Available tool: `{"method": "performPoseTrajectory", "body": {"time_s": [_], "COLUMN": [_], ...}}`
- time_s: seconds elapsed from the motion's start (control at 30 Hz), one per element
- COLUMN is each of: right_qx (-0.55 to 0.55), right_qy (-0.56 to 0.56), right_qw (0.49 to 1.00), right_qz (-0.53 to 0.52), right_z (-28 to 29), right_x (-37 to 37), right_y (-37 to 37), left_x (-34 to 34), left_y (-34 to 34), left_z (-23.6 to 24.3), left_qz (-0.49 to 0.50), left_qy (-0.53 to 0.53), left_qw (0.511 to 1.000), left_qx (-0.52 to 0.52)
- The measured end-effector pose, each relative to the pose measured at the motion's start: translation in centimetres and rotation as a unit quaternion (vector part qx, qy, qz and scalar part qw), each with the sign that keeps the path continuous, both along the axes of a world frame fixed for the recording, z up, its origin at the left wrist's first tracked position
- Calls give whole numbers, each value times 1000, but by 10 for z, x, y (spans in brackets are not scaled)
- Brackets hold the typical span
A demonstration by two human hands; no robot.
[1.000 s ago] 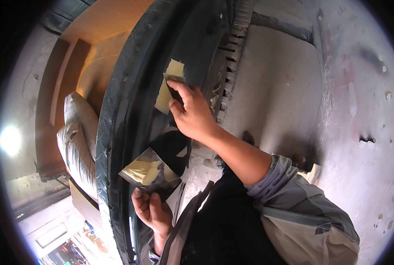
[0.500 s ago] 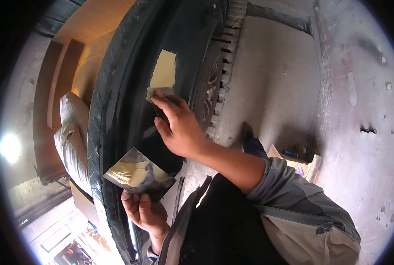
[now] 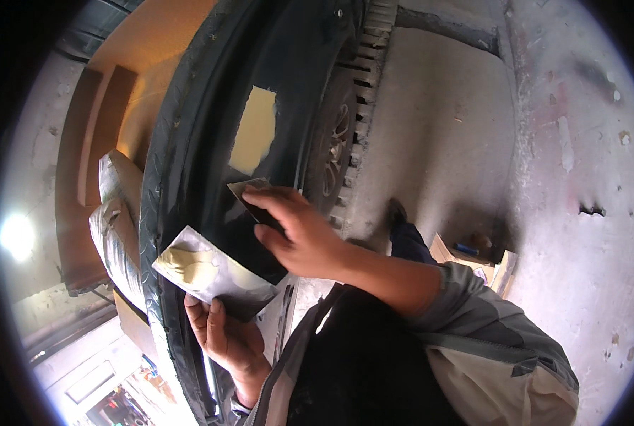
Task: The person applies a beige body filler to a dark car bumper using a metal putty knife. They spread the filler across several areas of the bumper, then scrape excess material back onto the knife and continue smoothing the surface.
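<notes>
Close by, the person's left hand (image 3: 230,342) has its grip on the near edge of a square metal plate (image 3: 244,282), its thumb on top, with a lump of pale yellow paste (image 3: 191,271) toward the far left corner. The right hand (image 3: 301,238) pinches a thin spreader (image 3: 239,189) just short of a yellow patch (image 3: 254,133) on the dark vehicle panel (image 3: 293,121). Over to the right are a wheel (image 3: 337,148), a dark shoe (image 3: 398,211) and, near it, a cardboard box (image 3: 441,250); pale sacks (image 3: 120,238) slump on the left.
</notes>
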State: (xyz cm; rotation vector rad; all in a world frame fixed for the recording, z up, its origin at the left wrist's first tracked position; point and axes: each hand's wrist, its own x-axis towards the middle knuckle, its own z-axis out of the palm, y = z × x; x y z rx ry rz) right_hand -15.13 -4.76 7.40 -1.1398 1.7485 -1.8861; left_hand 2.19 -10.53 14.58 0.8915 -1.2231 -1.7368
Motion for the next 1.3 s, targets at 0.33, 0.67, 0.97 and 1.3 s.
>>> {"method": "performPoseTrajectory", "body": {"time_s": [0.33, 0.67, 0.97, 1.3], "right_qx": [-183, 66, 85, 74], "right_qy": [9, 137, 159, 185], "right_qw": [952, 981, 967, 969], "right_qz": [245, -124, -178, -148], "right_z": [-6, -33, -18, -12], "right_x": [-29, -97, -109, -12], "right_y": [54, -19, -59, -50], "left_x": [-41, -16, -3, 12], "left_y": [7, 9, 9, 1], "left_z": [8, 20, 13, 8], "left_qz": [-22, 56, 113, 91], "left_qy": [52, 17, -27, -23], "left_qw": [996, 995, 991, 994], "left_qx": [66, -83, -63, -52]}}
